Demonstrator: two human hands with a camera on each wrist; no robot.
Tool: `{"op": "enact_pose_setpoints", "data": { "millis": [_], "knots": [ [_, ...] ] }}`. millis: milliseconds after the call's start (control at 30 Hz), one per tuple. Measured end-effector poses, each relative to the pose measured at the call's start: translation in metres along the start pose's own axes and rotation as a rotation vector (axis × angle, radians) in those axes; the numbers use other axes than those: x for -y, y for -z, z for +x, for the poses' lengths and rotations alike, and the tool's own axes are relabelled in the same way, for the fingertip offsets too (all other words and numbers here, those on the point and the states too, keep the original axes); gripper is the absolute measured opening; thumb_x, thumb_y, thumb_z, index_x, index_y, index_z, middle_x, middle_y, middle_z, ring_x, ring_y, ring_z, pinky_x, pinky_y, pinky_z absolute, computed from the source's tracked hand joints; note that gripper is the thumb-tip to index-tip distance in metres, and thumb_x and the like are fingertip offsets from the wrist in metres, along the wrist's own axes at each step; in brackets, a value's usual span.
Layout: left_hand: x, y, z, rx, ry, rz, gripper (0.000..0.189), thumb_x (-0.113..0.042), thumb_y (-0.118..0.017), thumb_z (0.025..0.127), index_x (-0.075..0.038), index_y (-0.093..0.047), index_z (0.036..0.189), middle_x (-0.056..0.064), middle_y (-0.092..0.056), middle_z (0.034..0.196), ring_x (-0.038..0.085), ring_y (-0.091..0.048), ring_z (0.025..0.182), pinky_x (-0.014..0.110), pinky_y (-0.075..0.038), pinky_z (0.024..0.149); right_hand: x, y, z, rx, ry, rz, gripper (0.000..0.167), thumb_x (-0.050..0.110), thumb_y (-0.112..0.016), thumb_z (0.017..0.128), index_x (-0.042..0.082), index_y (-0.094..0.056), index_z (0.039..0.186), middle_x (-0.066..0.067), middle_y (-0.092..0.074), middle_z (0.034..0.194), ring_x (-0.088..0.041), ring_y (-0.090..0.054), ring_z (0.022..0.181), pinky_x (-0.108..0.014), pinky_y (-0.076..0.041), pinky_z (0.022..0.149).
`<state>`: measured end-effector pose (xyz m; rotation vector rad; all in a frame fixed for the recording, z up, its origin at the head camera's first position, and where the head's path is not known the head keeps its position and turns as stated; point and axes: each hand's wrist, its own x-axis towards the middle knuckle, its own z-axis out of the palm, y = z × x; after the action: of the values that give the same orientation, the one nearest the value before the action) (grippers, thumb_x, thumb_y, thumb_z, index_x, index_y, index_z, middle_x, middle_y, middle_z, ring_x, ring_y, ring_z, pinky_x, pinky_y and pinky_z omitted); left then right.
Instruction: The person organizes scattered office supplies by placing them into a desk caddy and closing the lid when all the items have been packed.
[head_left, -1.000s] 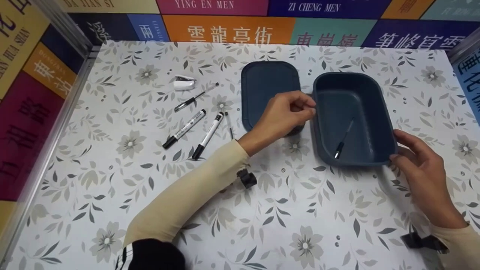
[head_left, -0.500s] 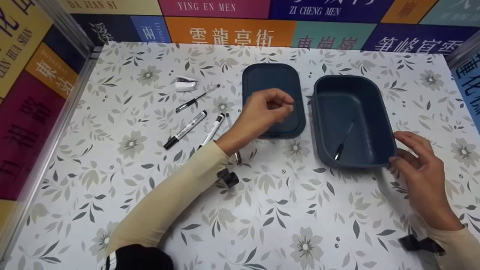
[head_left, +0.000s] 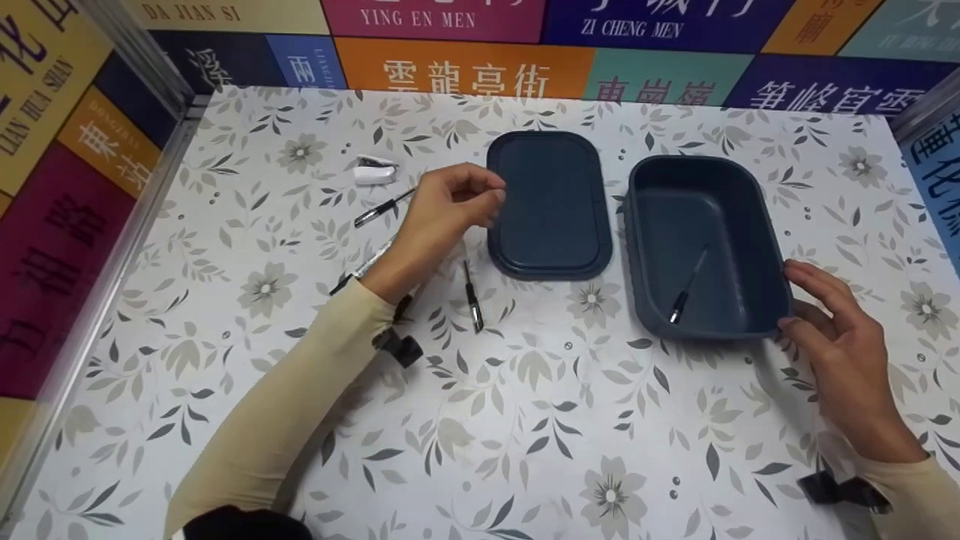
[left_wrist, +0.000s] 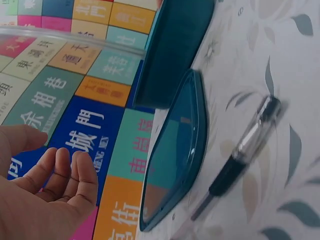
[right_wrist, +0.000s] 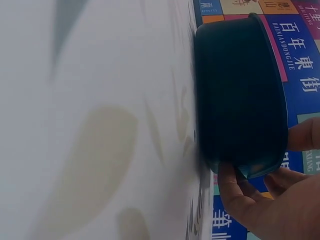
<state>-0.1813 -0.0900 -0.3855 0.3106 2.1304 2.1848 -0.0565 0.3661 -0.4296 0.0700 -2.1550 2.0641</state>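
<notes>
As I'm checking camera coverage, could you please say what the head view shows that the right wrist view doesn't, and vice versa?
Head view only: the left hand, the lid, the pens, a white item and the floor of the box. Right wrist view only: the wall panel reading BAINIANDONGJIE. Both: the right hand gripping the box, and the patterned tabletop.

Pen point(head_left: 679, 306) in box point(head_left: 664, 240) — lid point(head_left: 550, 206) left of box — pens point(head_left: 472, 297) further left
</notes>
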Motion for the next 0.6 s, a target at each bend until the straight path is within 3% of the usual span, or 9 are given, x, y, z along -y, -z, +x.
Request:
{"op": "enact_pose_setpoints", "data": {
  "millis": [167,367,600],
  "knots": [
    [-0.002,0.014,-0.004,-0.046,0.026,-0.012,0.011,-0.003,-0.072,0.101,0.000,-0.078,0.109,0.011,-0.073,0.096,0.023,-0.070,0.086,0.035,-0.063,0.079,0.001,0.001,-0.001,-0.009,-0.027,0.004,0.056,-0.028,-0.051,0.096,-0.012,-0.057,0.149,-0.016,-0.046,0.164,-0.022,-0.069,0.121,-0.019,-0.059,0.090],
    [-0.003,0.025,-0.007,-0.073,0.035,-0.058,0.007,-0.002,-0.073,0.100,0.000,-0.077,0.105,0.013,-0.071,0.095,0.024,-0.068,0.085,0.034,-0.063,0.078,0.003,0.003,-0.002,-0.020,-0.071,-0.003,0.054,-0.024,-0.054,0.098,-0.009,-0.057,0.151,-0.015,-0.048,0.164,-0.021,-0.071,0.122,-0.018,-0.060,0.091],
    [-0.002,0.055,-0.006,-0.119,0.008,0.004,0.009,-0.004,-0.073,0.101,0.001,-0.077,0.107,0.015,-0.072,0.099,0.026,-0.070,0.088,0.036,-0.064,0.080,0.005,0.006,-0.003,-0.006,-0.073,0.020,0.058,-0.024,-0.055,0.099,-0.008,-0.055,0.155,-0.016,-0.051,0.163,-0.018,-0.072,0.124,-0.019,-0.060,0.092]
  ]
}}
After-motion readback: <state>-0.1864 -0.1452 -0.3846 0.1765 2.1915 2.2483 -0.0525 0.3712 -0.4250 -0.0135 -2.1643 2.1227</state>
